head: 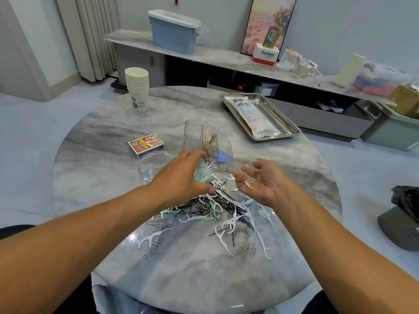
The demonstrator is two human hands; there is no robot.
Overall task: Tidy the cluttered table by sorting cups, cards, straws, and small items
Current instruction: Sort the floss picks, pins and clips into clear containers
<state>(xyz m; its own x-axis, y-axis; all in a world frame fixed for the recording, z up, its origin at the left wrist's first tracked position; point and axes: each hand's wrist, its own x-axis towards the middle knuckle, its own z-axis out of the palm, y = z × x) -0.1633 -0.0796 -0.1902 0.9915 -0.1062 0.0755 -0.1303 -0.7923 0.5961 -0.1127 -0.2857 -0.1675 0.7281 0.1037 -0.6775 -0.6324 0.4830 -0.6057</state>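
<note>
Left hand (181, 175) grips a bunch of mint-green floss picks (202, 172) above the mixed pile of picks and clips (215, 214); right hand (263, 182), at three o'clock, lies open, one white pick (248, 184) on its palm.

A bright room with a long shelf by the wall

The walls are pale and the floor (27, 137) is light grey. Cream curtains (90, 35) hang at the back left. A long marble shelf (204, 53) runs along the wall, with a blue bin (172, 35) on it. A pink picture (267, 23) leans on the wall.
</note>
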